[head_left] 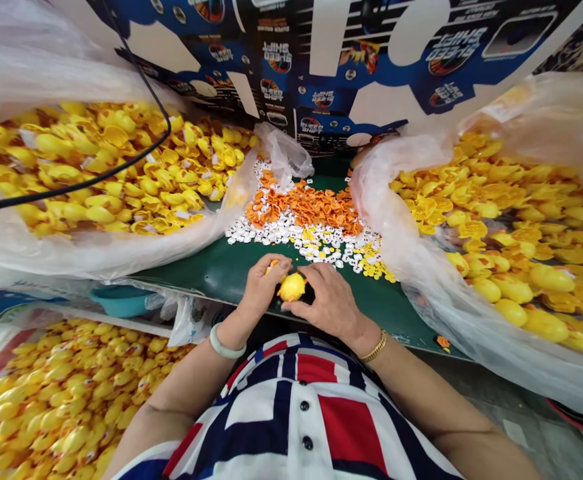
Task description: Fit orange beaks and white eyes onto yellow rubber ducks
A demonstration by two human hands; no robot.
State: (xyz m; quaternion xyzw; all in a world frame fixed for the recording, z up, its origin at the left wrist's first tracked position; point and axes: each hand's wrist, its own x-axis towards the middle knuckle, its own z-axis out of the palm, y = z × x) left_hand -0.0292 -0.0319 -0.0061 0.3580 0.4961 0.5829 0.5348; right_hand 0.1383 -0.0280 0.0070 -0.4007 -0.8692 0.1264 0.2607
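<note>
Close to the table's front edge, both hands meet around a small yellow plastic toy duck part (292, 287). My left hand (264, 285) grips it from the left, fingers curled in, with a bit of yellow also showing under its fingertips. From the other side my right hand (332, 300) curves round the piece, thumb below and fingers above. Just beyond the hands lie orange beak-like pieces (316, 205), white eye pieces with black dots (266, 230) and small yellow discs (377, 267) in a loose pile.
Plastic-lined heaps of yellow shells stand at left (101, 173) and right (511, 220). Below left is a container of yellow ducks (71, 393), near a teal basin (121, 300). A black cable (96, 177) hangs across the left; printed cardboard (321, 73) stands behind the green table (196, 267).
</note>
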